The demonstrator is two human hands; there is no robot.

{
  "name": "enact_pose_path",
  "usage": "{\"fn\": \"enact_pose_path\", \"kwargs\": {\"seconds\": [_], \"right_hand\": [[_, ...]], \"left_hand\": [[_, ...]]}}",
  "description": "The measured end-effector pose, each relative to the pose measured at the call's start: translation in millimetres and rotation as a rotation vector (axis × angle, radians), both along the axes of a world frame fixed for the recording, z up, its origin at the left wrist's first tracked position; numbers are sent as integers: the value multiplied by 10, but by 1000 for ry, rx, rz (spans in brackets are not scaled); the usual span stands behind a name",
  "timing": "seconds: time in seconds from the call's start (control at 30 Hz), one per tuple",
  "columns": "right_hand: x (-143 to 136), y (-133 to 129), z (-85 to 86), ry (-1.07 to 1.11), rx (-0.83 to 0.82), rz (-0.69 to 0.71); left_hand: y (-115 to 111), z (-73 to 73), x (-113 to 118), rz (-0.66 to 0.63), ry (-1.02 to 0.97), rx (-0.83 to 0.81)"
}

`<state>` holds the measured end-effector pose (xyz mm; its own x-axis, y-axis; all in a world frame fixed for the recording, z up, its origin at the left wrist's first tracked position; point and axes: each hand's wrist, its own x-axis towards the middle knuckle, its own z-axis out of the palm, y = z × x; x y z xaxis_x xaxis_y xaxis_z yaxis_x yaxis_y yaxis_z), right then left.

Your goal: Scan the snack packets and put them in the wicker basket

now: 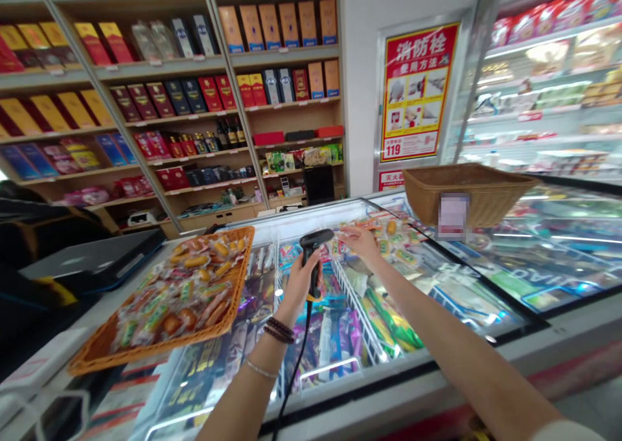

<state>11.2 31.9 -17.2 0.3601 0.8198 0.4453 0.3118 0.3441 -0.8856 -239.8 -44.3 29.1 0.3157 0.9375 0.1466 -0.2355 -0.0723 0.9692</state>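
Note:
My left hand (302,276) is wrapped round the grip of a black handheld scanner (315,239), whose head points right and whose cable hangs down toward me. Just right of the scanner head, my right hand (360,241) pinches a small clear-wrapped item (341,235) between its fingertips; the item is too small to name surely. Both hands are above the glass-topped freezer. Beyond and right of my right hand, wrapped snacks (391,228) lie on the freezer top. To the left, a shallow orange wicker basket (239,302) holds several wrapped snacks.
A deep brown basket (471,198) with a label stands on the freezer (437,279) at the right. Shelves (175,120) of boxes and bottles line the back wall. A dark flat device (92,260) is at the left. A refrigerated display (549,111) stands at the far right.

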Motion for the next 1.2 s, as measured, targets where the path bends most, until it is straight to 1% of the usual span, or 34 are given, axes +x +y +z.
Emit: {"fn": "enact_pose_path", "kwargs": {"seconds": [0.07, 0.13, 0.2, 0.27, 0.3, 0.37, 0.43, 0.47, 0.53, 0.6, 0.67, 0.73, 0.8, 0.87, 0.93, 0.97, 1.0, 1.07, 1.13, 1.2], "right_hand": [[340, -79, 129, -35, -27, -129], [616, -182, 215, -124, -80, -274], [800, -287, 247, -286, -107, -391], [891, -371, 238, -472, -79, -456], [906, -399, 228, -546, -53, -473], [883, -414, 215, -626, -10, -489], [788, -362, 232, -650, 19, -484], [708, -307, 255, -654, 40, -471], [467, -137, 329, -652, 104, -425], [89, 93, 432, -629, 180, -344], [-439, 328, 545, -592, 232, -217], [-1088, 505, 647, -558, 238, -52], [-1784, 590, 717, -556, 198, 127], [-2439, 592, 745, -614, 133, 274], [-2976, 542, 731, -736, 66, 377], [-3187, 509, 711, -813, 28, 415], [-3356, 476, 685, -899, -16, 443], [-3576, 419, 627, -1058, -106, 469], [-3673, 386, 577, -1158, -166, 464], [-3695, 372, 550, -1198, -170, 449]], "left_hand": [[44, 63, 228, -20, -41, -6], [60, 95, 449, -44, -70, -21], [47, 83, 624, -55, -84, -57], [20, 35, 722, -55, -83, -92], [7, 6, 739, -51, -80, -103], [-11, -39, 705, -35, -75, -111], [-11, -36, 583, -17, -66, -101], [-5, -11, 489, 0, -64, -88], [14, 80, 234, 62, -75, -39], [30, 201, -107, 163, -99, 26], [27, 311, -524, 280, -111, 79], [-1, 373, -984, 393, -99, 105], [-48, 370, -1439, 506, -79, 109], [-90, 302, -1833, 625, -67, 97], [-114, 193, -2131, 735, -59, 77], [-117, 131, -2241, 779, -56, 69], [-116, 72, -2326, 810, -57, 64], [-104, -29, -2438, 840, -74, 55], [-90, -90, -2501, 816, -96, 23], [-82, -115, -2542, 773, -113, -27]]}}
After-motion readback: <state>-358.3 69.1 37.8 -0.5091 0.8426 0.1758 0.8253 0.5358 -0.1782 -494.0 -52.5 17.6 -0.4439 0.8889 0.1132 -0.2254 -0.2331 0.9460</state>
